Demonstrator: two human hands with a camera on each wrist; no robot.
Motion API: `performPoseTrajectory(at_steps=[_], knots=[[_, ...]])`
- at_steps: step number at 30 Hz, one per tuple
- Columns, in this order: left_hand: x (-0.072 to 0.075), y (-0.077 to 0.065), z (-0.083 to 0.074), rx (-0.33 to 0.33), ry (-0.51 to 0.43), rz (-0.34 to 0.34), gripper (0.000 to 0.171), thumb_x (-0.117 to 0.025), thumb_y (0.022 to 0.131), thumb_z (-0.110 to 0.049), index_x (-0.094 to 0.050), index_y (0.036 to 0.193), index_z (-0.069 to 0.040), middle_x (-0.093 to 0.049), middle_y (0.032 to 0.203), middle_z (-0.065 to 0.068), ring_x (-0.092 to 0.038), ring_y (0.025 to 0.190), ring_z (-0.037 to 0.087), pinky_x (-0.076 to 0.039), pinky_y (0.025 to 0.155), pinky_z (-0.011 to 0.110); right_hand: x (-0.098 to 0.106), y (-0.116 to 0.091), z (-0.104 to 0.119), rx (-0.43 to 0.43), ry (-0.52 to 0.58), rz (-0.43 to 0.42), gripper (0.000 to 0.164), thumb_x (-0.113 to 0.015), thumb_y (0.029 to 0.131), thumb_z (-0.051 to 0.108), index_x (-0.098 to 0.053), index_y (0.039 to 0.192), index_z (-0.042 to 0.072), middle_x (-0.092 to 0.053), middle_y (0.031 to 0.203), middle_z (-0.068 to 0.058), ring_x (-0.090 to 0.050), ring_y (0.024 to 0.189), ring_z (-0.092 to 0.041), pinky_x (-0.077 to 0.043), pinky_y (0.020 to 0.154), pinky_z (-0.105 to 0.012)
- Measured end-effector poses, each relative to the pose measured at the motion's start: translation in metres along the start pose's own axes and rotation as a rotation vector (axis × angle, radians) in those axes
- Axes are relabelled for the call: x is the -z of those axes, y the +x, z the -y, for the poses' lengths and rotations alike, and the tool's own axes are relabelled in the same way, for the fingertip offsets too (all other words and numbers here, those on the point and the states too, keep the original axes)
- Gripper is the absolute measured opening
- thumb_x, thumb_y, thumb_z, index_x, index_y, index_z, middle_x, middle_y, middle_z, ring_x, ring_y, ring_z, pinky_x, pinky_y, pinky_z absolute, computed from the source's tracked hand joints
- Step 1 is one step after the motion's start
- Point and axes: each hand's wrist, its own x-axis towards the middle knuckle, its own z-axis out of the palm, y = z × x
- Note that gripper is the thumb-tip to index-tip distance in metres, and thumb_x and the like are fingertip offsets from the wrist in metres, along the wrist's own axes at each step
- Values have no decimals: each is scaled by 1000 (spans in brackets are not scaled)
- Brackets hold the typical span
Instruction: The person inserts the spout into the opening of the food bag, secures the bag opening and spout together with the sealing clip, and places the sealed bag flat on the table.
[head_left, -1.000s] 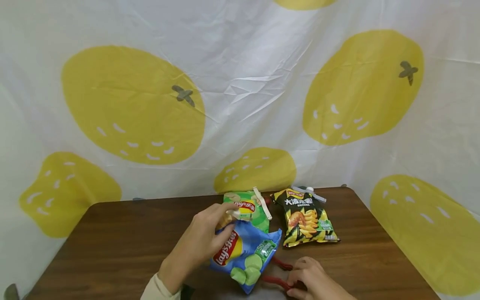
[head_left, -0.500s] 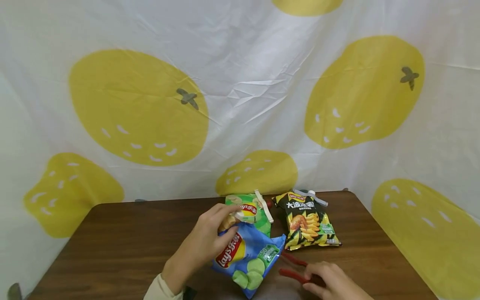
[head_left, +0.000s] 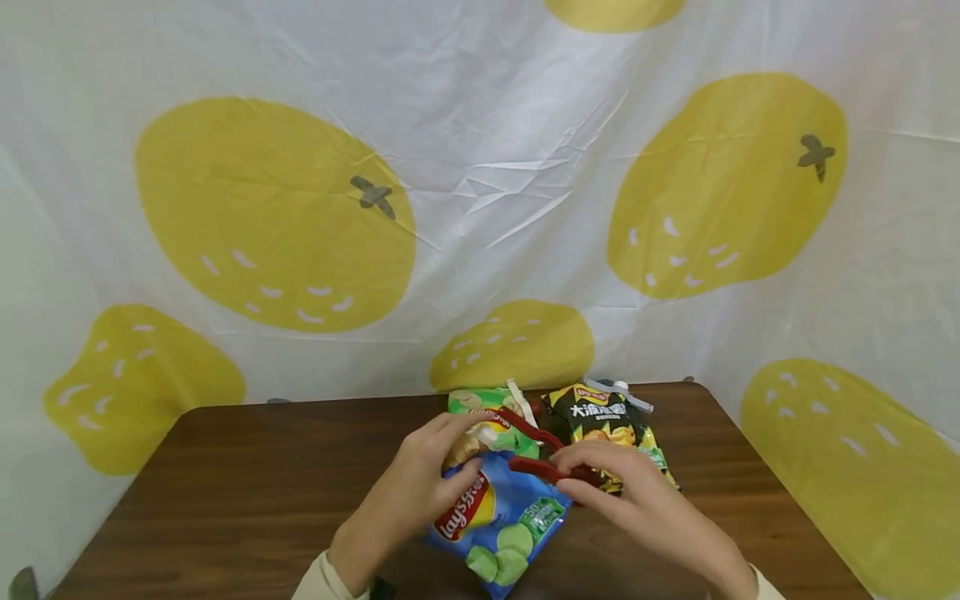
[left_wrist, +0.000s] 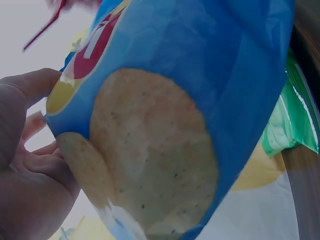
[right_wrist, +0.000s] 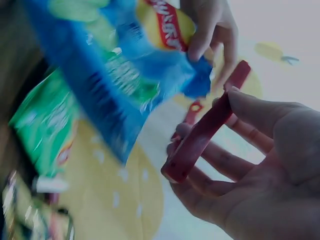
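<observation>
My left hand (head_left: 420, 479) pinches the upper left of a blue Lay's chip bag (head_left: 502, 533), held tilted above the table. Up close, the left wrist view shows the bag's chip picture (left_wrist: 155, 145) beside the thumb. My right hand (head_left: 630, 496) grips a red bag clip (head_left: 534, 468), whose two arms stand spread apart. Those arms point left, over the upper right of the blue bag. In the right wrist view the thumb and fingers hold the red clip (right_wrist: 200, 140), with a gap between it and the bag's edge.
Behind the blue bag lies a green Lay's bag (head_left: 528, 446) with a white clip (head_left: 517, 396). A black chip bag (head_left: 596, 410) with a grey clip (head_left: 637, 402) lies at the back right. All rest on a brown table (head_left: 247, 492) before a lemon-print cloth (head_left: 487, 242).
My right hand has lifted the red clip off the lower right and brought it up and left to the blue bag's upper edge. The left hand stays nearly still.
</observation>
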Motion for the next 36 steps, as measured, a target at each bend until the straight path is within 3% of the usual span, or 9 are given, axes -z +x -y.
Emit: performPoseTrajectory(at_steps=[6,9,12,15,19,22,27,36], knots=[[0,0,-5,4,-31,-6,60,-78,81,0,-47,132,-9,-66,109,5,-65,91,13,-55,73,25,-20,39,3,-100,124,135,10,-61,100,28,-68,107,26,-69,95,6,-63,79,-12,-53,70,-30],[1,1,-7,15,-22,3,57,-80,81,1,-49,128,-9,-65,113,6,-65,98,15,-56,77,27,-27,45,5,-147,158,136,9,-63,98,31,-69,104,26,-69,93,5,-63,78,-13,-54,68,-31],[3,2,-7,-4,1,3,54,-80,82,1,-54,128,-7,-65,119,9,-65,103,18,-57,81,30,-35,49,6,-176,202,79,8,-67,96,29,-71,102,26,-69,97,4,-64,84,-15,-55,71,-33],[5,3,-5,-24,20,-11,53,-79,82,2,-56,129,-5,-65,121,10,-65,104,19,-56,83,32,-47,52,7,-195,234,-23,8,-71,93,27,-72,101,24,-68,113,4,-64,103,-16,-55,82,-35],[8,2,-3,-11,3,-28,50,-78,81,5,-59,126,-5,-65,120,9,-65,101,18,-57,79,30,-62,56,9,-228,380,-142,24,-74,90,18,-59,109,13,-59,130,-5,-63,115,-23,-55,85,-36],[9,1,-2,-5,-14,-48,48,-78,80,6,-60,124,-5,-66,119,9,-64,101,18,-57,78,30,-72,58,8,-217,471,-210,40,-75,89,10,-50,120,7,-54,131,-10,-64,115,-26,-56,85,-37],[10,1,1,-6,-12,-92,52,-80,79,5,-60,125,-9,-65,119,6,-63,103,16,-57,80,30,-87,59,6,-160,399,-300,48,-73,90,7,-54,133,12,-60,130,-6,-61,118,-22,-50,96,-33],[4,1,2,-18,3,-100,67,-77,80,6,-50,138,-13,-55,129,5,-60,103,15,-56,79,28,-101,63,5,-117,413,-433,40,-70,91,3,-63,130,10,-67,125,-7,-63,110,-23,-52,92,-29]])
